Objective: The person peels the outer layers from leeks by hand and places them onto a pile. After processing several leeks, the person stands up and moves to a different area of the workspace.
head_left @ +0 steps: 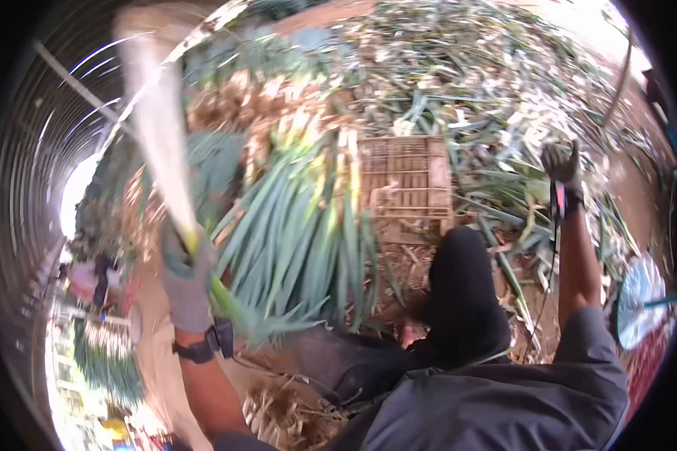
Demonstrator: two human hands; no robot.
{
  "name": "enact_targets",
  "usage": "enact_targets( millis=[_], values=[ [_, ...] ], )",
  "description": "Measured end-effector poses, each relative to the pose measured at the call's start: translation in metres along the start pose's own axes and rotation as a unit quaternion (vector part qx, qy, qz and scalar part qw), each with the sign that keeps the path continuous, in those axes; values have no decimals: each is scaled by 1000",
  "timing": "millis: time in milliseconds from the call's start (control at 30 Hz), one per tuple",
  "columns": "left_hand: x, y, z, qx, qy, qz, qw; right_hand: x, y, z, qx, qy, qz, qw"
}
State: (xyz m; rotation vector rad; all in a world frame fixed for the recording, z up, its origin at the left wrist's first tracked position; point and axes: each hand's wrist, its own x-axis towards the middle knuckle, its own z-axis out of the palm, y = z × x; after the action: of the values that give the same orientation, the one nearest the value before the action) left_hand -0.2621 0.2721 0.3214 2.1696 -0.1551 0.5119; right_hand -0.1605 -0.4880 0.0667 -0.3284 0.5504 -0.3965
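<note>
My left hand (187, 279), in a grey glove, is closed around a long green onion (165, 143). Its white shaft points up and is blurred by motion, while green leaves trail below the hand. Out to the right, my right hand (562, 165), also gloved, is raised over a heap of stripped onion leaves (504, 120). Its thumb stands apart from the fingers, and nothing shows in it. Between the hands lies a pile of green onions (297, 218), white ends away from me, leaves toward me.
A slatted crate (405, 177) stands just right of the onion pile. More onion bundles lie behind it, and another bundle (105, 361) is at the lower left. Dry scraps (286, 417) lie by my leg. A blue-white plastic item (639, 301) is at far right.
</note>
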Motion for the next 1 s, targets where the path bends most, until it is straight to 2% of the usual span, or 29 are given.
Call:
enact_targets(
  millis=[33,67,133,200,233,267,333,367,433,467,533,600,633,667,733,767,800,833,900,933,1000],
  values=[
    [7,16,-16,-92,83,4,992,7,45,-11,-54,-34,41,997],
    [5,26,-30,-157,167,73,971,20,87,-27,-111,-73,77,988],
    [-2,30,-78,23,182,73,980,8,174,-18,-108,-237,146,955],
    [-8,27,-131,97,90,-113,985,-16,252,16,-103,-444,225,861],
    [-20,35,-134,70,72,-99,990,-81,277,66,-185,-302,219,909],
    [-38,41,-134,43,55,-87,994,-98,309,84,-236,-402,186,865],
    [-86,25,-161,31,93,-159,982,-89,377,94,-306,-623,107,712],
    [-100,21,-171,6,117,-178,977,-117,378,100,-143,-540,305,772],
    [-139,28,-196,113,148,-222,957,-118,412,100,-14,-393,424,816],
    [-167,33,-212,166,163,-251,940,-123,428,96,-261,-569,276,730],
    [-235,32,-253,217,224,-201,929,-88,480,51,-254,-555,300,733],
    [-307,49,-295,497,153,-209,828,-56,521,39,-330,-294,367,818],
    [-354,53,-316,707,50,-162,686,-40,536,36,-318,-352,378,795],
    [-385,64,-326,604,173,-211,749,-22,556,32,-300,-409,386,771],
    [-467,102,-324,743,144,-282,590,21,603,17,-273,-455,390,752],
    [-502,113,-324,754,162,-318,551,36,614,13,-270,-478,410,728],
    [-543,125,-322,764,130,-362,517,37,617,13,-266,-499,426,706],
    [-591,130,-322,754,116,-423,489,29,626,6,-353,-569,305,677],
    [-669,121,-303,720,72,-526,446,17,634,7,-399,-615,226,641],
    [-703,111,-290,700,40,-568,431,27,647,1,-460,-672,136,565],
    [-796,63,-261,628,29,-602,492,13,653,3,-540,-726,-62,422]
  ],
)
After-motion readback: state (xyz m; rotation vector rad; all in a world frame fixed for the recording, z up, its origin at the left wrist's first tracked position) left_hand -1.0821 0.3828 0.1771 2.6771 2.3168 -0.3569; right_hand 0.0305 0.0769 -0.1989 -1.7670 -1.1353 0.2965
